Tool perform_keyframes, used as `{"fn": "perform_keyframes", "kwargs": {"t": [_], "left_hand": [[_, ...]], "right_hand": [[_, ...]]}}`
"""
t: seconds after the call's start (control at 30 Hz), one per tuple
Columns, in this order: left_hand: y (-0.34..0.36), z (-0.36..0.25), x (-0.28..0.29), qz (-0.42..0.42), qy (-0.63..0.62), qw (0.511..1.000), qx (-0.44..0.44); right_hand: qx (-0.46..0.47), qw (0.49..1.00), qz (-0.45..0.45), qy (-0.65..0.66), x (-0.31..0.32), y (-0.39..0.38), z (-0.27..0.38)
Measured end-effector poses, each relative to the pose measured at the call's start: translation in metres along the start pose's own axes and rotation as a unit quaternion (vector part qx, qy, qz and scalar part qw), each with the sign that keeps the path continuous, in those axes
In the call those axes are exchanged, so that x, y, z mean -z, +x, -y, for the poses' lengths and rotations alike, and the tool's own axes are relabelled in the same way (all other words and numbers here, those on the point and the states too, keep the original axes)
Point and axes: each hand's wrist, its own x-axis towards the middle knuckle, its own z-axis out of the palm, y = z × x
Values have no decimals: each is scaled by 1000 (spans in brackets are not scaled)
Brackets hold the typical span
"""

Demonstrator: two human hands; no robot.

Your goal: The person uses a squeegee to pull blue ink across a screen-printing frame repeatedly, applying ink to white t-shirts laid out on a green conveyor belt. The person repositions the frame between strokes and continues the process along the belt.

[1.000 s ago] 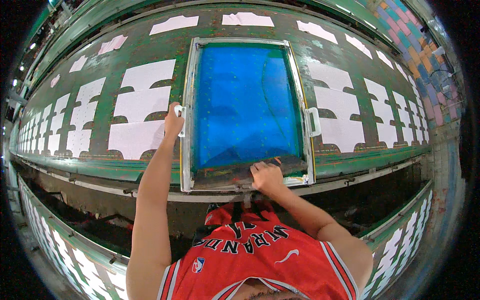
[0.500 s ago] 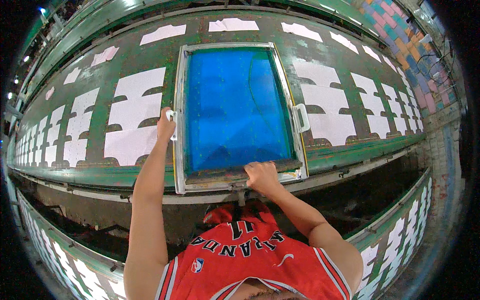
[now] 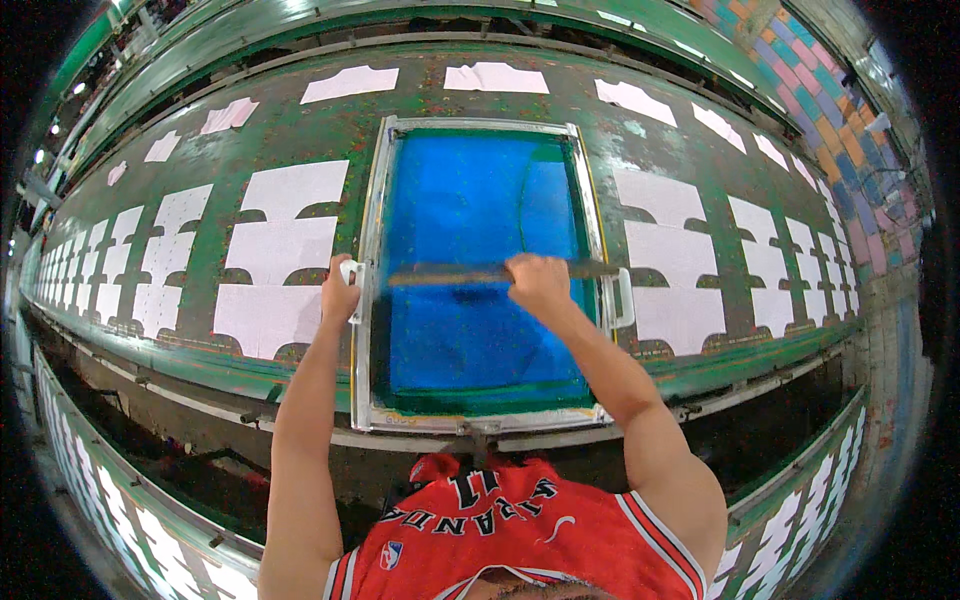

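A screen-printing frame point(image 3: 368, 378) with pale metal bars and a blue mesh point(image 3: 470, 345) lies on the long green table in front of me. My left hand point(image 3: 340, 292) is closed round the white handle point(image 3: 357, 290) on its left side. Across the middle of the mesh lies a long squeegee point(image 3: 440, 274), reaching nearly from side to side. My right hand point(image 3: 540, 285) grips it right of its centre. On the frame's right bar, a second white handle point(image 3: 625, 298) has no hand on it. Whatever lies beneath the mesh is hidden.
White cut fabric pieces point(image 3: 275, 250) lie in rows on the green table point(image 3: 590, 150), left, right and beyond the frame. A metal rail point(image 3: 230, 408) runs along the near edge. Behind me stands another table with white pieces point(image 3: 800, 505). Coloured paving point(image 3: 790, 80) shows far right.
My right hand has pushed the squeegee from the frame's near end away from me to the middle of the mesh. My left hand stays on the handle. The view has shifted slightly.
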Motion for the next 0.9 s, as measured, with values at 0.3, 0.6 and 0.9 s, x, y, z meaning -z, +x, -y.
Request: {"fn": "perform_keyframes", "kwargs": {"t": [0.3, 0.6, 0.9], "left_hand": [[-7, -13, 10, 13, -24, 1000, -15], [-3, -20, 12, 18, -31, 999, -1], [-1, -8, 8, 31, -52, 998, 5]], "right_hand": [[-33, 996, -42, -75, -63, 210, -116], [-49, 996, -38, -63, -96, 293, -171], [-150, 987, 42, -33, -65, 259, -139]]}}
